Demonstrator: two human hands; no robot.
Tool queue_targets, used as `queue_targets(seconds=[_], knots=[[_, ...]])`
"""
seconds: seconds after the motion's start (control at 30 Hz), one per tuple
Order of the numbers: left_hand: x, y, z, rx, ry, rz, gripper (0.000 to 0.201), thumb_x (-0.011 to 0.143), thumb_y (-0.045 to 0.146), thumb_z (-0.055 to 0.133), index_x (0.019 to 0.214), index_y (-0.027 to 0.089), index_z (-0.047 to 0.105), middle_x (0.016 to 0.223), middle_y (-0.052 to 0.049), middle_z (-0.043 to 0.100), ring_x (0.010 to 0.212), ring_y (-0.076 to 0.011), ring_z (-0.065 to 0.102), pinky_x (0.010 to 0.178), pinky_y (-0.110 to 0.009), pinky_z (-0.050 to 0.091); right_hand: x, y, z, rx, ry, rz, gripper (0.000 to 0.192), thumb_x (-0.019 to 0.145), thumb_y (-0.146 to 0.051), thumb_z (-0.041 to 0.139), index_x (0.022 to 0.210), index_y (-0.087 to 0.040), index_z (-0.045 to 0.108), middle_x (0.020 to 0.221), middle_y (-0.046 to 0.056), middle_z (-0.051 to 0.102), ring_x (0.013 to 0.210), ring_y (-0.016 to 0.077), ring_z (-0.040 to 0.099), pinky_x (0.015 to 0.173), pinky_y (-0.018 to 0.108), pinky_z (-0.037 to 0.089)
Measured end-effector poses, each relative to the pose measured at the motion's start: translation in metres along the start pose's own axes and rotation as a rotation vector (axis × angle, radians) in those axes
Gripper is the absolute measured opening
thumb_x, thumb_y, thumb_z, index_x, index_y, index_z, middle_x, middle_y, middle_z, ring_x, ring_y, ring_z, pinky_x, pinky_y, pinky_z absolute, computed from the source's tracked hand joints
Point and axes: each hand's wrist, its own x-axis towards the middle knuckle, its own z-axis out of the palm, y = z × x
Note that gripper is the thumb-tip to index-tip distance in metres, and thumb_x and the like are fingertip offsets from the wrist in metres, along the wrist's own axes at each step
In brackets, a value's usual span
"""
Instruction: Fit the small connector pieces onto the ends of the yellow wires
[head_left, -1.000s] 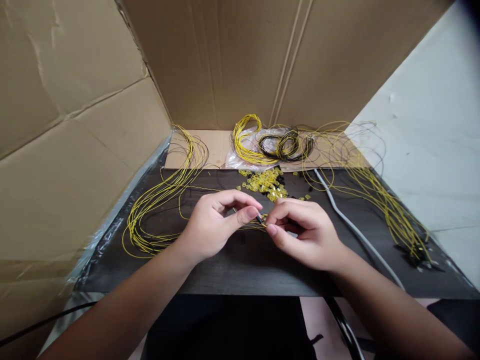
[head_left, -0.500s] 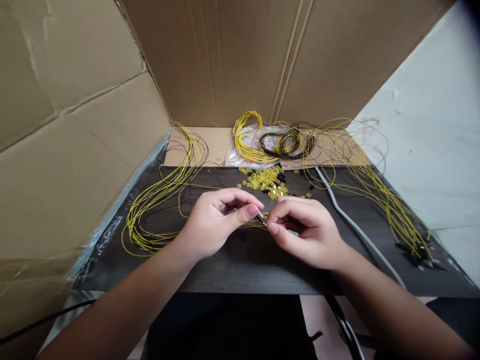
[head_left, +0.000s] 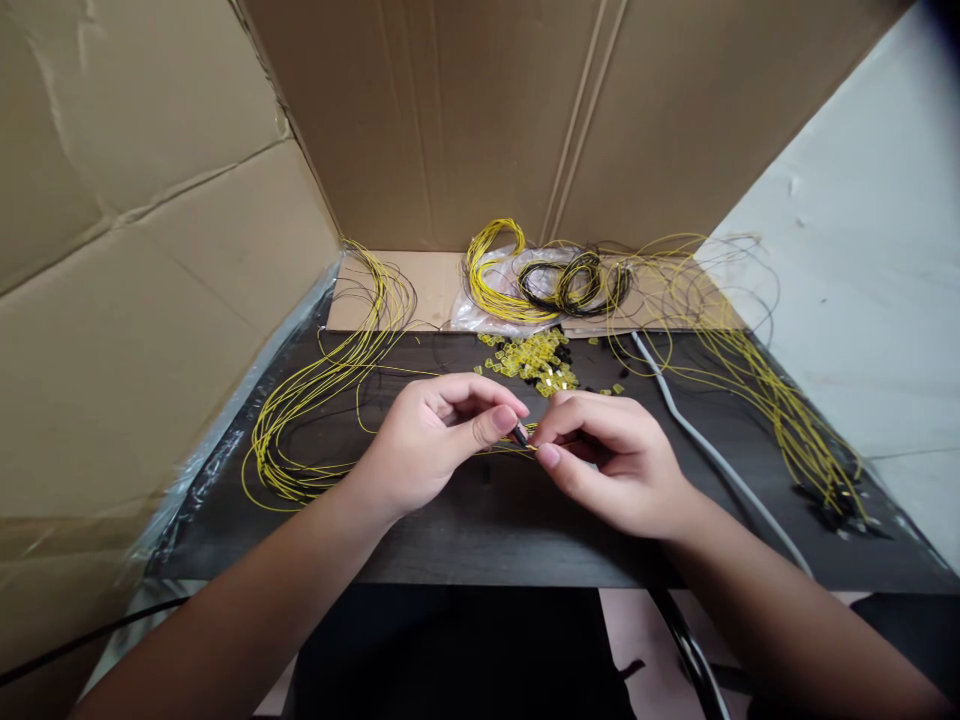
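Between thumb and forefinger, my left hand [head_left: 435,435] pinches a small black connector housing [head_left: 520,436]. My right hand [head_left: 611,455] is closed on the end of a thin yellow wire [head_left: 532,446], right at the connector. The fingertips of both hands nearly meet over the middle of the dark table. Whether the wire sits inside the connector is too small to tell. Just beyond my hands lies a pile of small clear yellow plastic pieces [head_left: 525,358], with black pieces among them.
A bundle of yellow wires [head_left: 281,425] curves along the left. Coiled yellow wires [head_left: 480,270] and black wires [head_left: 577,285] rest on a plastic bag at the back. On the right, yellow wires [head_left: 799,430] end in black connectors [head_left: 840,508]. A grey cable [head_left: 705,445] crosses the table [head_left: 480,555]. Cardboard walls [head_left: 465,120] stand behind and left.
My hands stay in almost the same place. The black connector between my left fingertips is tilted slightly differently, its end nearer my right fingertips.
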Motion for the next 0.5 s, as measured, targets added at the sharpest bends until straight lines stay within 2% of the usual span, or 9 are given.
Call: queue_targets(seconds=[0.13, 0.23, 0.3, 0.4, 0.5], knots=[[0.0004, 0.0009, -0.0007, 0.054, 0.013, 0.012, 0.014, 0.084, 0.03, 0.075, 0.087, 0.016, 0.073, 0.08, -0.003, 0.072, 0.069, -0.009, 0.064, 0.065, -0.017, 0.051, 0.0001, -0.0001, 0.0007, -0.021, 0.001, 0.009, 0.007, 0.086, -0.012, 0.061, 0.08, -0.016, 0.059, 0.069, -0.001, 0.056, 0.058, 0.0074, 0.046, 0.054, 0.022, 0.036], [-0.0001, 0.0017, -0.0028, 0.144, 0.092, 0.084, 0.015, 0.085, 0.031, 0.073, 0.089, 0.017, 0.072, 0.084, -0.003, 0.073, 0.071, -0.0103, 0.064, 0.067, -0.019, 0.052, -0.0003, 0.0003, 0.0006, -0.037, 0.025, 0.013, 0.007, 0.086, -0.014, 0.06, 0.08, -0.016, 0.059, 0.067, -0.001, 0.055, 0.057, 0.0079, 0.046, 0.053, 0.022, 0.035], [-0.0015, 0.003, -0.0036, 0.284, 0.131, 0.152, 0.013, 0.086, 0.029, 0.072, 0.09, 0.017, 0.072, 0.086, -0.003, 0.073, 0.074, -0.0115, 0.065, 0.07, -0.02, 0.052, -0.0005, 0.0005, 0.0004, -0.057, 0.046, 0.012, 0.007, 0.087, -0.014, 0.06, 0.08, -0.017, 0.059, 0.066, -0.001, 0.055, 0.057, 0.0083, 0.046, 0.052, 0.023, 0.036], [-0.0044, 0.0057, -0.0028, 0.53, 0.058, 0.265, 0.008, 0.087, 0.025, 0.07, 0.09, 0.018, 0.073, 0.083, -0.002, 0.073, 0.075, -0.0118, 0.065, 0.073, -0.021, 0.051, -0.001, 0.0009, 0.0001, -0.134, 0.066, -0.005, 0.006, 0.086, -0.014, 0.06, 0.081, -0.017, 0.059, 0.066, -0.001, 0.055, 0.056, 0.0085, 0.046, 0.053, 0.023, 0.037], [-0.0058, 0.0073, -0.0012, 0.633, -0.034, 0.34, 0.008, 0.088, 0.022, 0.068, 0.093, 0.018, 0.073, 0.082, -0.001, 0.073, 0.073, -0.0107, 0.065, 0.072, -0.021, 0.05, -0.0016, 0.002, 0.0003, -0.23, 0.075, -0.055, 0.006, 0.085, -0.011, 0.06, 0.084, -0.017, 0.06, 0.07, 0.0, 0.058, 0.06, 0.0093, 0.05, 0.056, 0.024, 0.04]])
